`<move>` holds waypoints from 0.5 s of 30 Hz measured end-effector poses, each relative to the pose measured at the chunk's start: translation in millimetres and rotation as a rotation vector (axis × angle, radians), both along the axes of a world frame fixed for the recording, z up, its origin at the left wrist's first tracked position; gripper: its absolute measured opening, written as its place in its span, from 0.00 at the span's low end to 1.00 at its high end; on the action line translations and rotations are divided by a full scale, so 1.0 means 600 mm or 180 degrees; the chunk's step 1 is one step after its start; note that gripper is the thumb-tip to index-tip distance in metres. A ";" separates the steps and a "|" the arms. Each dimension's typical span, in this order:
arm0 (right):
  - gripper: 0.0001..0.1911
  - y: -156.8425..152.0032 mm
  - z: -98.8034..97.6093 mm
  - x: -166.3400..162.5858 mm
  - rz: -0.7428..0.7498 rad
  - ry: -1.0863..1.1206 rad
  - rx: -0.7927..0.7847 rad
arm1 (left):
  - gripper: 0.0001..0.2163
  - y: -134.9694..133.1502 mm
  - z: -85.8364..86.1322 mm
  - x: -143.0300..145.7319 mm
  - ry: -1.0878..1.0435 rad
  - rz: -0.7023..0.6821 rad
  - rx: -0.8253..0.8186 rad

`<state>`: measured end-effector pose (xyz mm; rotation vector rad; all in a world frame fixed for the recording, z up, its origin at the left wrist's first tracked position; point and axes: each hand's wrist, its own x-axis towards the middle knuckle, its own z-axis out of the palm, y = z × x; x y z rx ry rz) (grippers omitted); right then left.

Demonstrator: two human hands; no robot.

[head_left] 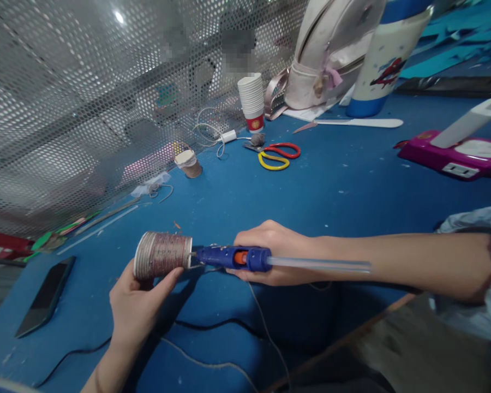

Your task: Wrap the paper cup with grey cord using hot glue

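Observation:
My left hand (139, 305) grips a paper cup (163, 255) wound with brownish-red and pale cord, lying on its side in the air above the table. Wrapped round a blue glue gun (216, 256) is my right hand (265, 245); its fingers are mostly hidden behind the gun. The gun's nozzle meets the cup's right-hand rim, though I cannot tell whether it touches. A clear glue stick (319, 264) juts out of the gun's back end toward my right forearm. Thin cord (265, 322) hangs below the gun.
Scissors (274, 155) with red and yellow handles lie farther back. Stacked paper cups (251, 103), a small wrapped cup (189, 162) and a tumbler (384, 65) stand along the mesh partition (106, 82). A phone (47, 295) lies at left, a magenta lamp base (450, 155) at right. Black cable (216, 326) crosses the front.

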<state>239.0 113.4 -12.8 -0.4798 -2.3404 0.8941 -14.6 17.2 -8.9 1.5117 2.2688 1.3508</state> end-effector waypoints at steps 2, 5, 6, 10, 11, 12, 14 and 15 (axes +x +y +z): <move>0.07 0.000 0.002 -0.001 -0.0091 0.0037 -0.0008 | 0.15 0.001 0.001 -0.001 -0.0012 -0.0026 0.0002; 0.09 -0.001 0.006 -0.002 -0.0138 0.0032 -0.0065 | 0.16 0.002 0.001 -0.002 -0.0049 -0.0068 -0.0003; 0.10 -0.002 0.007 -0.002 -0.0124 0.0010 -0.0084 | 0.16 0.003 0.001 -0.002 -0.0067 -0.0073 -0.0003; 0.10 -0.005 0.010 -0.001 -0.0025 -0.0118 -0.0149 | 0.17 0.002 -0.001 -0.006 -0.0039 -0.0012 0.0031; 0.09 -0.005 0.010 -0.001 -0.0038 -0.0120 -0.0152 | 0.17 0.002 -0.001 -0.006 -0.0021 0.0002 0.0031; 0.09 -0.005 0.009 -0.001 -0.0065 -0.0109 -0.0153 | 0.17 0.001 -0.001 -0.006 -0.0015 0.0003 0.0017; 0.08 -0.005 0.008 -0.001 -0.0124 -0.0067 -0.0142 | 0.17 0.001 0.000 -0.004 -0.0053 -0.0024 -0.0018; 0.08 -0.005 0.008 -0.001 -0.0128 -0.0061 -0.0131 | 0.17 0.001 0.001 -0.003 -0.0088 -0.0044 -0.0018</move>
